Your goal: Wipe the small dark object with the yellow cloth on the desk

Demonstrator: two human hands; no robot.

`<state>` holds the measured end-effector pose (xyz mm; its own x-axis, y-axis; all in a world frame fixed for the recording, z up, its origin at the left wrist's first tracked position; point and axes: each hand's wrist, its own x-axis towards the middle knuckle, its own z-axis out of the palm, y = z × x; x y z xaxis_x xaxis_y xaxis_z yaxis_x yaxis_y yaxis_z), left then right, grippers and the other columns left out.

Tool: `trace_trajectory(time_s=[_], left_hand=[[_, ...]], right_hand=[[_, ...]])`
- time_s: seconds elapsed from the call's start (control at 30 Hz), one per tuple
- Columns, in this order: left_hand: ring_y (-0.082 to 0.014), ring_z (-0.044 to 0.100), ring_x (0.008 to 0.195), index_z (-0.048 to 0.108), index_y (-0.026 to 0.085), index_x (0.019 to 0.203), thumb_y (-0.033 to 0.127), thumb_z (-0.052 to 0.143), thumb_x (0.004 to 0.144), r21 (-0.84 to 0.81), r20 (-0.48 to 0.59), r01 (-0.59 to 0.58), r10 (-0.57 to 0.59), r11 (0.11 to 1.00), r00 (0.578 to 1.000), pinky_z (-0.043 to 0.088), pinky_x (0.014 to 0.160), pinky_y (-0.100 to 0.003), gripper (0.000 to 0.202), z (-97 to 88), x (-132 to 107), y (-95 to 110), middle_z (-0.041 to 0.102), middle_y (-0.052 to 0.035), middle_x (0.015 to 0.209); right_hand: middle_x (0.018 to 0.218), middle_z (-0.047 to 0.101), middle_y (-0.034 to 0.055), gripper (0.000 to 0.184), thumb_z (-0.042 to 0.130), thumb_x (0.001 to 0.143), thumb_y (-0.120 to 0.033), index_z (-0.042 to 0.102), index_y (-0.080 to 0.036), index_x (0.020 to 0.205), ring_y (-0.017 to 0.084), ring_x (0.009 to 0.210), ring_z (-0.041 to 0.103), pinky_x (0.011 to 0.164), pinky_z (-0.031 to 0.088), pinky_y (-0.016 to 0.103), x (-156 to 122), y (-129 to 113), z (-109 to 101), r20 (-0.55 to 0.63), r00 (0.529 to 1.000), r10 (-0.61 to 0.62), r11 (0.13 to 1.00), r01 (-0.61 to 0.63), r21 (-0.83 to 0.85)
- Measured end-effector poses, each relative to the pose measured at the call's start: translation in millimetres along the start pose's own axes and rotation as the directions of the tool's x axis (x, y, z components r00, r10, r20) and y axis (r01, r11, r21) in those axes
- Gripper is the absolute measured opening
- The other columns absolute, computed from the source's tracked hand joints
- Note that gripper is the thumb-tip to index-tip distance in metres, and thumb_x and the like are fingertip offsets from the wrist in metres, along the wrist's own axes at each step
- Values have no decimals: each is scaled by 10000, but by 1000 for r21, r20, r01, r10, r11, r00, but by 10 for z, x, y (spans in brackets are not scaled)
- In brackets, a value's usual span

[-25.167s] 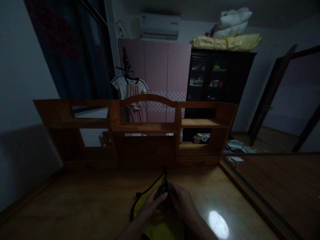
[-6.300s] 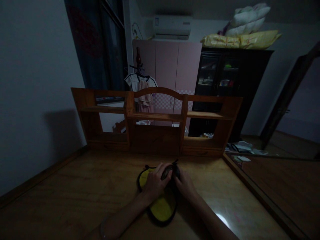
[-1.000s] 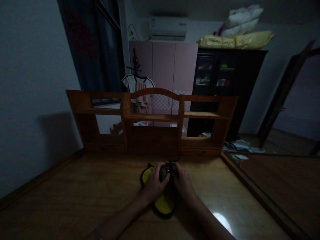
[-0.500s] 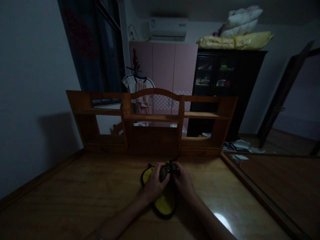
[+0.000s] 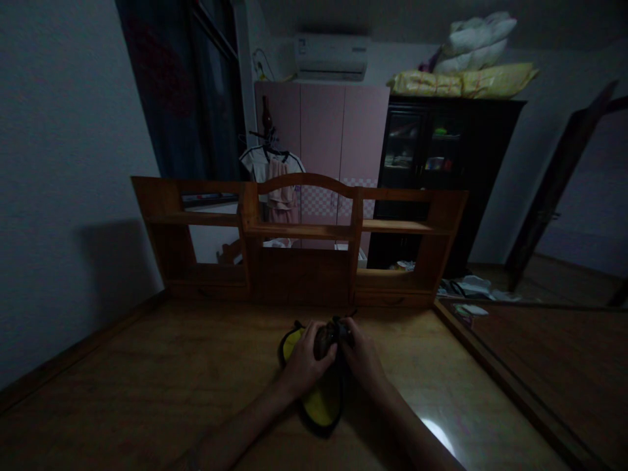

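Yellow with black edging, the soft-looking piece (image 5: pixel 321 402) lies near the middle of the wooden surface (image 5: pixel 216 366), between its side edges and short of the far edge where the shelf unit (image 5: pixel 304 231) stands. Above it, the left hand (image 5: pixel 301 360) has its grip curled round a glossy dark object (image 5: pixel 324 341), thumb and fingers nearly meeting; the right hand (image 5: pixel 360 353) has its grip bent in on the object's right side. What the object is, the gloom does not show.

Poor light looks like the main risk: a fingertip could miss its place on so dark a thing. If the shiny surface is slick, it could slip when the hands pull against each other, dropping onto the yellow piece or skidding towards the right edge. The thin black strip (image 5: pixel 349 315) beside the right fingers could get caught in that grip.

Against the frame half a second ago, the hands have hardly moved. The black strip, which pointed up towards the far edge, now leans lower and further right, and the yellow piece's near end looks more pointed.
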<state>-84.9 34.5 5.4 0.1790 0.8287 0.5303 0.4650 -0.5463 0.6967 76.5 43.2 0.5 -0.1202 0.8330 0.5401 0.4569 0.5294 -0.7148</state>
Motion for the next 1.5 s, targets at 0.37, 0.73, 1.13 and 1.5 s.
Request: trace_trajectory(time_s=[0.37, 0.73, 1.13, 1.5], left_hand=[[-218, 579, 974, 519, 223, 1079, 298, 555, 812, 24, 17, -42, 41, 999, 999, 464, 858, -342, 280, -27, 13, -28, 593, -49, 1030], [-220, 582, 993, 509, 229, 1105, 354, 560, 820, 103, -33, -42, 46, 994, 998, 471, 878, -364, 315, -22, 15, -13, 586, -46, 1055], [-270, 485, 1211, 364, 237, 1329, 465, 756, 643, 7, 111, -21, 20, 1000, 994, 392, 1034, -415, 822, 56, 0, -80, 497, -93, 1320], [-297, 469, 1228, 311, 226, 1340, 353, 866, 472, -117, 270, -4, 36, 993, 962, 388, 1041, -414, 1038, 112, 79, -329, 473, -124, 1340]], right_hand=[[968, 597, 25, 374, 520, 711, -66, 502, -197, 1061, 174, 883, 572, 784, 443, 278, 15, -6, 24, 39, 995, -96, 986, 89, 138], [1123, 569, 94, 456, 492, 745, -78, 474, -182, 1188, 210, 1037, 542, 910, 447, 357, -20, -4, 78, 26, 989, -143, 988, 141, 60], [1115, 640, 91, 369, 396, 887, -202, 508, -201, 1239, 214, 985, 615, 863, 494, 356, -47, -12, 40, 24, 1000, -7, 1000, 6, 24], [829, 711, 76, 356, 385, 897, -276, 586, -191, 1179, 211, 688, 666, 592, 488, 262, -7, 123, 9, 40, 993, 109, 974, -99, -202]])
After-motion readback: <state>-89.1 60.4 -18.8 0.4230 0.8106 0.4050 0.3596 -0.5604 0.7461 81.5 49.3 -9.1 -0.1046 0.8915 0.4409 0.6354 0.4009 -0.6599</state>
